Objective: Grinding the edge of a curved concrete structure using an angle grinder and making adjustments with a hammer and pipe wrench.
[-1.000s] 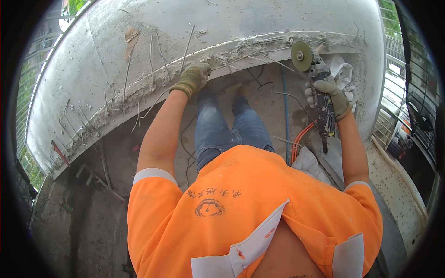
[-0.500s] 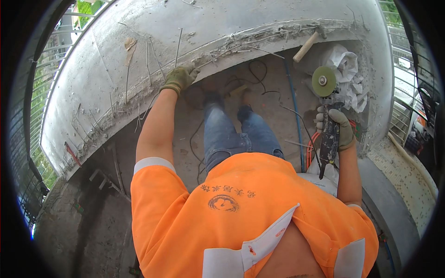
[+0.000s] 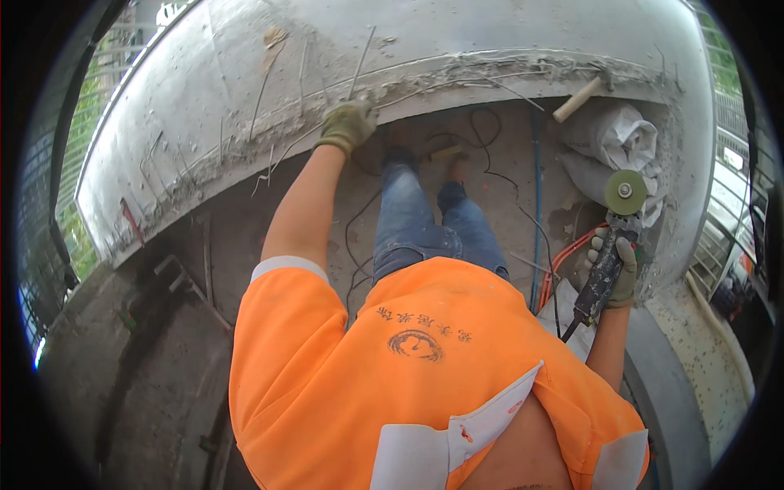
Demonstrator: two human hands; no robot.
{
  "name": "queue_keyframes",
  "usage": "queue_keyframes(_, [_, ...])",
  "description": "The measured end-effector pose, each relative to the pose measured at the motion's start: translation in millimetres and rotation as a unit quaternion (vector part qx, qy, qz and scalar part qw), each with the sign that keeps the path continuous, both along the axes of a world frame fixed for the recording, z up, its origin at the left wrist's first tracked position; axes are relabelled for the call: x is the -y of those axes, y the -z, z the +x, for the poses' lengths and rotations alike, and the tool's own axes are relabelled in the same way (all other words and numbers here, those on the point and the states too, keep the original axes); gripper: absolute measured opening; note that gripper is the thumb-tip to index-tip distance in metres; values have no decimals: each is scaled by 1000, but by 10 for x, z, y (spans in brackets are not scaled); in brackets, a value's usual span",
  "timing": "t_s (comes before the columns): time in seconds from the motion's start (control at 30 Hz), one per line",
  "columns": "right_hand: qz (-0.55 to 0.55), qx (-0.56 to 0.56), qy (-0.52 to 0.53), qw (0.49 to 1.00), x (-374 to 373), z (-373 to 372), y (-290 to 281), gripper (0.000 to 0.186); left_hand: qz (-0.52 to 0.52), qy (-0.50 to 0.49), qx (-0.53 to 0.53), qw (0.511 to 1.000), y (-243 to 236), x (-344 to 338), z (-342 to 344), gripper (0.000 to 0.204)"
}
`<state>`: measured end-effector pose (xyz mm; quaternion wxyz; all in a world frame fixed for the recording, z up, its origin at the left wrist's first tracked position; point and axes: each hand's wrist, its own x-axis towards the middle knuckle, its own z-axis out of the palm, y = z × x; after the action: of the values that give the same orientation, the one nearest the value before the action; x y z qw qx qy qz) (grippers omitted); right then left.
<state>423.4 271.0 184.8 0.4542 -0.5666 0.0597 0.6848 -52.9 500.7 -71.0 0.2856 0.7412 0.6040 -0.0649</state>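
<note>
My left hand, in a green work glove, rests curled at the broken lower edge of the grey concrete slab among thin bent steel bars; what its fingers grip is hidden. Low on the right, my gloved right hand grips a black angle grinder by its body. The grinder's round greenish disc points up, beside crumpled white sacks, and a dark cord hangs from its handle end.
A hammer lies on the slab's ledge at the right. Below run a blue pipe, orange conduits and black cables on the concrete floor. A metal fitting lies at lower left. Railings flank both sides; my legs stretch below the slab.
The grinder and my right hand have moved down and to the right, away from the slab's edge, uncovering the hammer. My left hand stays at the edge.
</note>
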Motion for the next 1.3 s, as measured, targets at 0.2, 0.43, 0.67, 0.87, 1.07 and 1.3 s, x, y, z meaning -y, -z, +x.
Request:
queue_keyframes(0.2, [22, 23, -55, 998, -563, -492, 54, 45, -51, -64, 59, 995, 52, -107, 561, 33])
queue_keyframes(0.43, [35, 23, -44, 998, -1077, -938, -58, 45, -61, -77, 165, 981, 56, 188, -313, 33])
queue_keyframes(0.67, [35, 18, -12, 999, -727, -892, -232, 42, -45, -60, 172, 982, 389, 79, -301, 34])
queue_keyframes(0.87, [3, 26, 10, 1000, -416, -727, 7, 43, -102, -87, 117, 984, 498, -30, 260, 37])
queue_keyframes(1.07, [52, 9, 62, 997, -16, -525, -68, 45, -91, -71, 148, 982, 423, 107, -271, 29])
queue_keyframes(1.3, [78, 41, 94, 992, 489, -226, -170, 49, -45, -102, 156, 982, 831, 133, -422, 26])
